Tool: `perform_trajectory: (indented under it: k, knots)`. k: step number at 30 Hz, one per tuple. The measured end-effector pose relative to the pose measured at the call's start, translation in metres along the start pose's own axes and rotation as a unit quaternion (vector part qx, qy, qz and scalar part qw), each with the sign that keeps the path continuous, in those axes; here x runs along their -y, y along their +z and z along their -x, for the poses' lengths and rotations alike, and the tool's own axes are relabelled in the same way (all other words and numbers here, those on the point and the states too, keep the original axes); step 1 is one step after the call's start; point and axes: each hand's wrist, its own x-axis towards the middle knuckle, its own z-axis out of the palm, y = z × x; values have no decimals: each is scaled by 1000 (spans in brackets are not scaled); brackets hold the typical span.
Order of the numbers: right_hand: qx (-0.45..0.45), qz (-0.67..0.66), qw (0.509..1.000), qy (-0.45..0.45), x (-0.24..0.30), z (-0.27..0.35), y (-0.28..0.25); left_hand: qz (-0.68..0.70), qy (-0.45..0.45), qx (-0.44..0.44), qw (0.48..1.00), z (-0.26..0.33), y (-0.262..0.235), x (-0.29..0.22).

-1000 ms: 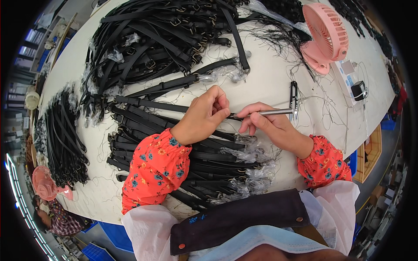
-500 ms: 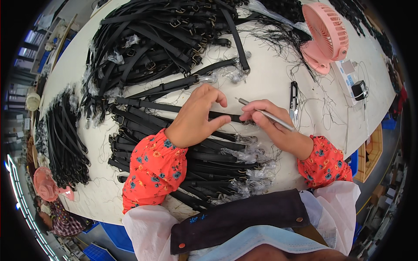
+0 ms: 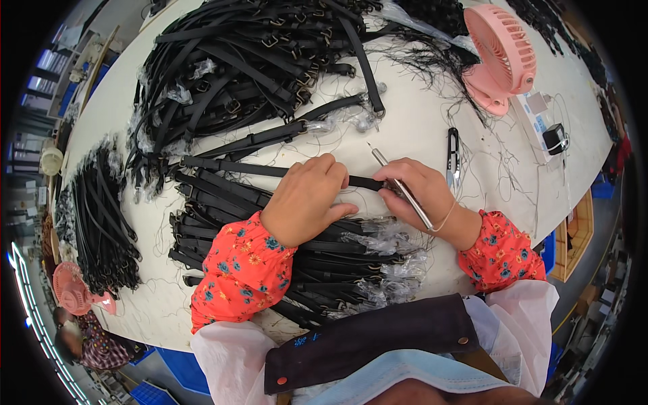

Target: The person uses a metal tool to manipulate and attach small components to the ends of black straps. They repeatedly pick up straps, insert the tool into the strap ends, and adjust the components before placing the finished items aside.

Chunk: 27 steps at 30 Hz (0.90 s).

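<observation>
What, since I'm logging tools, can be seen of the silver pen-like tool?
The slim, straight silver tool looks metallic, with a shiny cylindrical body narrowing to a fine point. The right hand, partly covering it, holds it slantwise, its point aimed forward and left, its other end backward and right.

Head-worn fisheye, looking down, close above hands (image 3: 302, 202)

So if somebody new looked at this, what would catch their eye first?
Probably the big heap of black straps sprawling over the upper left of the white table. Next, the red floral sleeves below the middle, with the right hand holding a slim silver tool. Then the pink fan at the upper right, bright against the black.
</observation>
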Motion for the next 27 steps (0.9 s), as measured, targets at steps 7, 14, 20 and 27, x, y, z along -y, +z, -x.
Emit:
perform_trajectory:
  k: [7,14,20,27]
  knots:
    - [-39,-197,969,145,1,1,-5,-17,35,-33,999,-3,5,-2]
    - [-55,-196,967,150,0,0,-6,240,-30,-50,969,-10,-11,1]
    - [-51,-165,977,126,0,-1,-2,376,-59,-18,925,-10,10,5]
    - [-41,-165,978,118,0,-3,-6,325,-107,-80,936,-8,-3,12]
